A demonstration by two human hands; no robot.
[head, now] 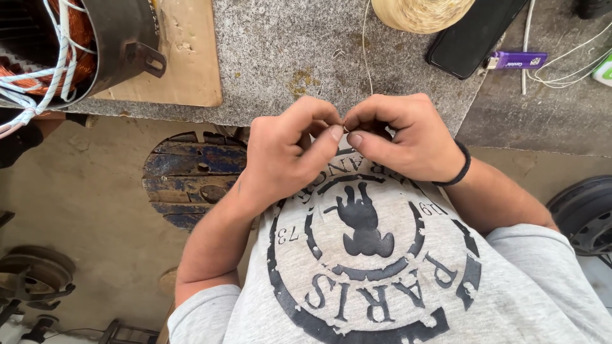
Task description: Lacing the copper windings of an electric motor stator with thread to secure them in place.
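- The grey stone workbench (pixel 287 57) ran across the top of the view, its near edge just beyond the hands.
- A motor stator (pixel 76 44) with copper windings and white lacing sat on cardboard (pixel 191 57) at the bench's far left, well apart from the hands.
- A spool of pale twine (pixel 421 13) stood at the top edge, with a black phone (pixel 475 35) and a purple lighter (pixel 516 60) beside it.
- The left hand (pixel 284 153) and right hand (pixel 401 137) met in front of the chest, both curled, fingertips pinched together.
- The thin thread (pixel 365 57) ran almost straight away from the pinch, up across the bench toward the spool; both hands gripped its near end, about equally near.
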